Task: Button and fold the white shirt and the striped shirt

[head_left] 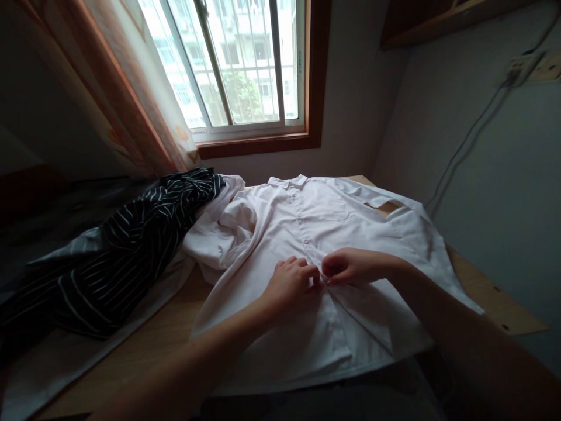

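Shirt (328, 204) of white long-sleeved cloth is laid front up at the frame's centre on a pale wooden bench (482, 286). Cloth at its placket is pinched between the fingers of left hand (291, 282) and right hand (353, 266). Fastening seems done above; below, the front is left parted. Black, white-striped fabric (144, 228) is heaped at left.

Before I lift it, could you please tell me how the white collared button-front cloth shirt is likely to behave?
The white shirt will probably hang floppy, since soft folds run across its body. It is likely light, its cloth looking thin. The collar may stay stiffer, as its points look crisp.
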